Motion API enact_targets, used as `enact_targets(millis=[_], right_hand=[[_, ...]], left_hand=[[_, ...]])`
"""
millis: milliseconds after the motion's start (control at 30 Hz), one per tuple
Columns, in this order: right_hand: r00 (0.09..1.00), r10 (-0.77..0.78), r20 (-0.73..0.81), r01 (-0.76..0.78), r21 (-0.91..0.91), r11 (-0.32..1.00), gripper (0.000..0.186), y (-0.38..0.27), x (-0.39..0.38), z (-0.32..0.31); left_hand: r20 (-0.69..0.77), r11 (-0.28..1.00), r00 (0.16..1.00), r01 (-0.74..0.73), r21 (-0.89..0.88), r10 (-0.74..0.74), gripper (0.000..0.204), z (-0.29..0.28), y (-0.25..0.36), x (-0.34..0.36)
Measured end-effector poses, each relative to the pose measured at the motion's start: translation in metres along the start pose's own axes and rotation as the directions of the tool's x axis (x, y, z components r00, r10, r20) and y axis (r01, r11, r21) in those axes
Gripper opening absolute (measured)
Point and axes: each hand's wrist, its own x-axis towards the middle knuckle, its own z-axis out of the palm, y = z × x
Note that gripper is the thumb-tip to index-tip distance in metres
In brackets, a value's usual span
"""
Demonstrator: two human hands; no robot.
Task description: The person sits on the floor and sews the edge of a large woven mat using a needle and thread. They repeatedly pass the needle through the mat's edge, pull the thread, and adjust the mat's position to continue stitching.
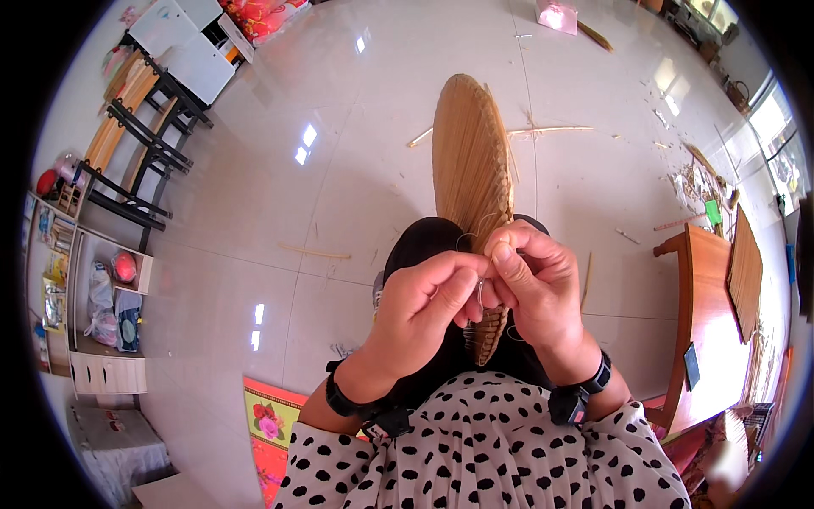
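Note:
A flat straw piece (466, 144) with a braided rim stands on edge between my knees, its narrow lower end pointing toward me. Over its near part my two hands meet. My right hand (543, 284) is closed, thumb and forefinger pinched at a fine, pale thread (460, 241) that loops beside the rim. My left hand (428, 301) is closed too, its fingers curled against the right fingertips; what lies in them is hidden. A thin loop hangs between the hands. Whether a needle is there, I cannot tell.
A wooden table (708, 322) at the right bears a dark phone (692, 366) and a flat straw panel (744, 276). Loose straw stalks (551, 130) lie on the tiled floor. Black-legged benches (136, 136) and a shelf unit (89, 288) stand at the left. A floral mat (273, 424) lies near me.

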Motion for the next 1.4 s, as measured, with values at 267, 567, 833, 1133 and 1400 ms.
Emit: enact_targets(millis=[267, 567, 833, 1133, 1400], right_hand=[[1.000, -0.023, -0.022, 0.021, -0.053, 0.998, 0.009, 0.000, 0.000, 0.004], [0.981, -0.149, -0.128, 0.082, -0.423, 0.903, 0.007, -0.018, 0.008, -0.014], [0.945, -0.211, -0.251, -0.077, -0.795, 0.602, 0.024, 0.000, 0.004, -0.025], [0.946, -0.277, -0.169, -0.090, -0.956, 0.278, 0.034, 0.003, 0.011, -0.006], [0.940, -0.312, -0.139, -0.070, -0.972, 0.223, 0.026, 0.004, 0.013, -0.008]], left_hand=[[-0.049, 0.998, 0.999, 0.012, 0.060, -0.009, 0.012, 0.003, -0.005, -0.001], [-0.185, 0.962, 0.979, -0.036, 0.269, 0.089, 0.009, -0.021, -0.014, 0.007], [-0.326, 0.933, 0.915, -0.123, 0.339, 0.239, 0.011, -0.054, -0.025, 0.006], [-0.140, 0.862, 0.925, -0.264, 0.432, 0.353, 0.015, -0.035, -0.040, 0.026], [-0.114, 0.911, 0.914, -0.364, 0.193, 0.389, 0.006, -0.011, -0.061, 0.045]])
